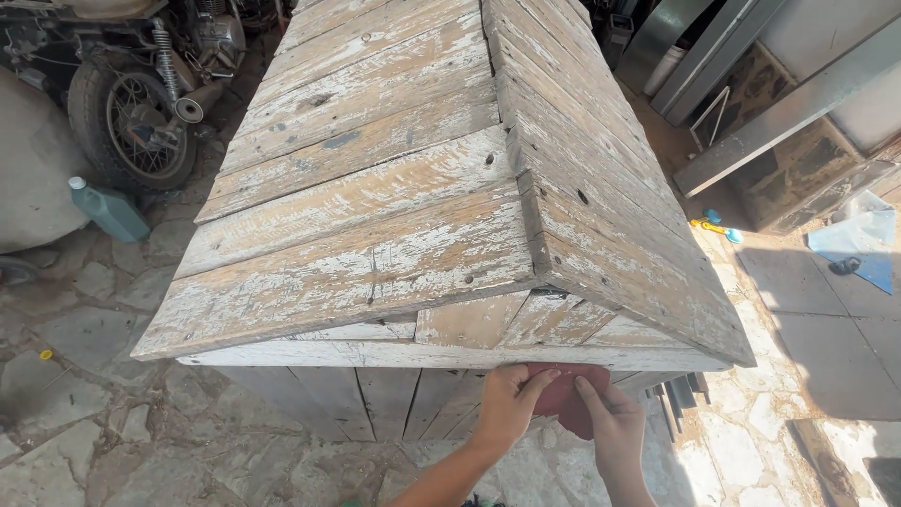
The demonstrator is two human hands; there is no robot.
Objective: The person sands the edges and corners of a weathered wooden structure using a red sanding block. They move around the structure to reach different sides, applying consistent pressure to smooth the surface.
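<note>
A weathered wooden hutch with a pitched plank roof (pixel 394 197) fills the view; its white paint is flaking off. Both my hands press a dark red sheet of sandpaper (pixel 563 394) against the front wall, just below the white trim board (pixel 375 355) under the gable. My left hand (pixel 510 406) grips the sheet's left side, fingers curled over its top edge. My right hand (pixel 615 421) lies flat on the sheet's right side. Part of the sheet is hidden under my fingers.
A motorcycle (pixel 150 84) stands at the top left, with a teal plastic bottle (pixel 108 208) on the stone paving beside it. Metal profiles (pixel 779 113) lean at the top right. A blue cloth (pixel 863 244) and small toys (pixel 715 225) lie on the ground to the right.
</note>
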